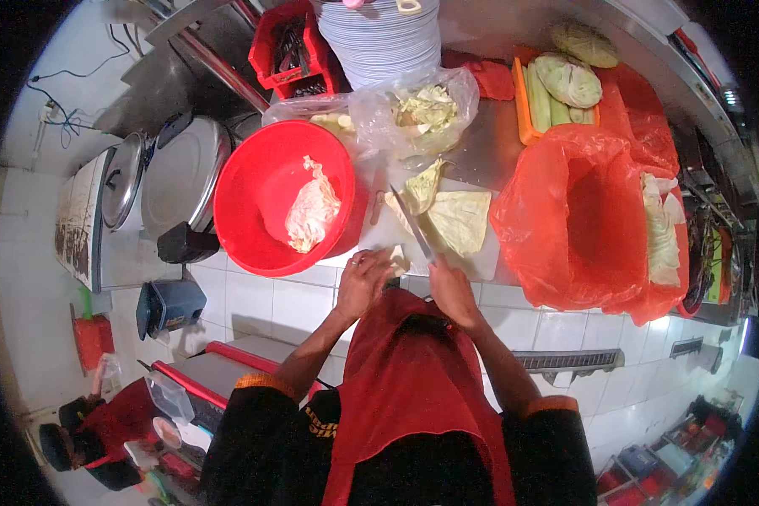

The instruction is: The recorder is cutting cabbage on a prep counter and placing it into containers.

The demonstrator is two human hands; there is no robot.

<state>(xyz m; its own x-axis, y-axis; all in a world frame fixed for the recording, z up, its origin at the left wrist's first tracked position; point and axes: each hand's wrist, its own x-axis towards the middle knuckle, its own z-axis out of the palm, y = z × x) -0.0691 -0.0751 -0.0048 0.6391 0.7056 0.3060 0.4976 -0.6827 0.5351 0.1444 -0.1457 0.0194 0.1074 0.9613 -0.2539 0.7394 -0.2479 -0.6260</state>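
My right hand [453, 288] grips a kitchen knife [411, 221], its blade slanting up and left over a white cutting board [370, 237]. At the board's front edge, the curled fingers of my left hand [362, 283] hold a small pale cabbage piece [398, 260], which they partly cover. Beyond the blade lie a flat cabbage leaf [462, 221] and a curled cabbage leaf [422, 188]. A second knife [377, 199] seems to rest at the board's left side. Left of the board, a red basin [246, 196] contains a heap of cut cabbage [315, 212].
Behind the board sits a clear plastic bag of cabbage [427, 111], with stacked plates [379, 47] farther back. A red-bag-lined container [544, 221] stands right, with a cabbage leaf [661, 228] on its edge. An orange crate [526, 120] holds vegetables. Another person [95, 436] is at lower left.
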